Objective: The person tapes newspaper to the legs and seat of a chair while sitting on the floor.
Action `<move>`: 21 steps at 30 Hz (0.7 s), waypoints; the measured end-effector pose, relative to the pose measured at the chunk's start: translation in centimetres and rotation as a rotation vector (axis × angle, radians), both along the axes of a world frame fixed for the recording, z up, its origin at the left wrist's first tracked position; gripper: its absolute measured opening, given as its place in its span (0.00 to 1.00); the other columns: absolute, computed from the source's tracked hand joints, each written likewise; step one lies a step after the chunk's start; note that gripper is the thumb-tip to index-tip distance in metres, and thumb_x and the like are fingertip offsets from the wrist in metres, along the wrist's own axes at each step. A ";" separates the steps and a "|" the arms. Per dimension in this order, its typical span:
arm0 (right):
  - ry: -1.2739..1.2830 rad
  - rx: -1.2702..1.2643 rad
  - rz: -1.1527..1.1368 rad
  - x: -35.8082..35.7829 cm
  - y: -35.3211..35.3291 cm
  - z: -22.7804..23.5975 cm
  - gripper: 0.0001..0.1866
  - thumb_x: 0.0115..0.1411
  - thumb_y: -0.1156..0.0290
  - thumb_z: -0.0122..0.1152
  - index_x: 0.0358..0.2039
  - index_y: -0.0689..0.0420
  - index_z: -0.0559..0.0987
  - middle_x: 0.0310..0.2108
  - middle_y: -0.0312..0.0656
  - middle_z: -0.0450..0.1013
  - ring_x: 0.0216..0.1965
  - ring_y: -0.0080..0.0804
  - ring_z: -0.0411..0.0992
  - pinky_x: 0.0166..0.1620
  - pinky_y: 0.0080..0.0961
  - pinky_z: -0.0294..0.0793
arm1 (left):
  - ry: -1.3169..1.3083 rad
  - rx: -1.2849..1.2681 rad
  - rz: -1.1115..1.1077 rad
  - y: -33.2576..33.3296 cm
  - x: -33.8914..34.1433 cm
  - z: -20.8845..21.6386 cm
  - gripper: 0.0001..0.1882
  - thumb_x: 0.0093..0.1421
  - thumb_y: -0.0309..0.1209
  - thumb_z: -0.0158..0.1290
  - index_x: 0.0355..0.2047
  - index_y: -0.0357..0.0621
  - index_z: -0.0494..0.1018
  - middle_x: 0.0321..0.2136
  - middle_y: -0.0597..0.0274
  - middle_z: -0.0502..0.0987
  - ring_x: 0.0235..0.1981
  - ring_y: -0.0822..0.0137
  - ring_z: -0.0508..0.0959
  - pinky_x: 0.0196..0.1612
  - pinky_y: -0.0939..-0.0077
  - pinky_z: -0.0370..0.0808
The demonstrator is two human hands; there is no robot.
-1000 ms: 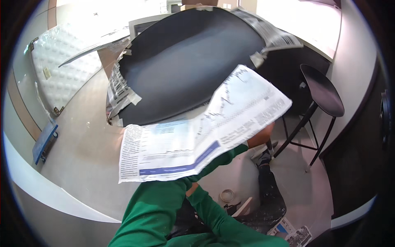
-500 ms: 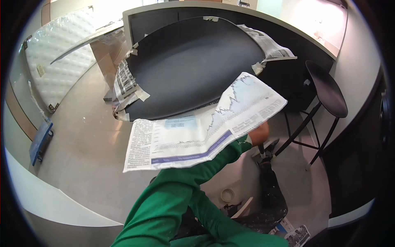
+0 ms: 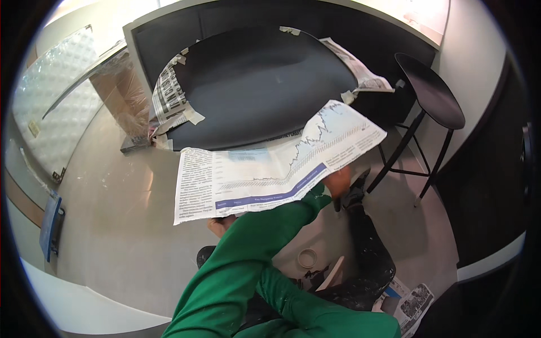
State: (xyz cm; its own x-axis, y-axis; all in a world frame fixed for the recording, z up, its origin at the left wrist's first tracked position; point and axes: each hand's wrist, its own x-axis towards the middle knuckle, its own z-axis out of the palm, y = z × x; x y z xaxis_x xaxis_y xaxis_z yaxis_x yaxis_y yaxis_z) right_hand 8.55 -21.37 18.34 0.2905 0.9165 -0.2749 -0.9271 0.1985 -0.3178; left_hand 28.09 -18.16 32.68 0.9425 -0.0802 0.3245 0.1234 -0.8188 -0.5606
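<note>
A large, smooth black oval panel (image 3: 259, 84) faces me, with newspaper and pale masking tape around its rim. One newspaper sheet (image 3: 265, 180), printed with a line chart and a purple band, spreads along its near edge toward me. My forearms, in green sleeves, cross. My left hand (image 3: 338, 182) reaches to the right, under the sheet's right part, its fingers hidden. My right hand (image 3: 220, 226) passes beneath the left forearm and shows partly below the sheet's left part; the paper covers most of its fingers. What either hand grips, if anything, does not show.
A black stool (image 3: 431, 93) stands on the right. On the floor near my legs lie a tape roll (image 3: 307, 258) and more newspaper (image 3: 414, 304). A plastic-wrapped cardboard piece (image 3: 115, 96), a wrapped mattress (image 3: 51, 96) and a blue dolly (image 3: 51, 225) are on the left.
My right hand has come partly into view below the sheet's left part. My left hand and the sheet sit slightly higher and nearer the left in the picture. The view itself has shifted.
</note>
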 end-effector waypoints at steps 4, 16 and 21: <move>-0.019 -0.019 -0.067 0.3 -1.6 -0.9 0.16 0.69 0.64 0.57 0.54 0.59 0.76 0.49 0.42 0.75 0.50 0.31 0.74 0.54 0.33 0.75 | -0.382 -0.158 -0.304 -1.5 -5.3 0.5 0.15 0.61 0.35 0.53 0.40 0.38 0.84 0.39 0.47 0.82 0.41 0.47 0.81 0.47 0.44 0.76; -0.055 0.016 -0.030 -2.0 -0.7 -0.9 0.15 0.68 0.68 0.59 0.52 0.58 0.76 0.47 0.40 0.76 0.47 0.27 0.75 0.50 0.29 0.76 | -0.035 -0.343 -0.261 1.9 -3.4 -5.3 0.16 0.56 0.32 0.61 0.44 0.42 0.80 0.40 0.51 0.81 0.42 0.50 0.83 0.44 0.60 0.76; -0.178 -0.047 -0.074 1.7 -4.7 -1.5 0.14 0.68 0.69 0.60 0.52 0.58 0.76 0.46 0.39 0.76 0.46 0.26 0.75 0.49 0.28 0.77 | 0.099 -0.596 -0.827 -3.1 -12.4 8.8 0.17 0.54 0.36 0.66 0.43 0.47 0.80 0.39 0.56 0.82 0.38 0.55 0.83 0.38 0.62 0.77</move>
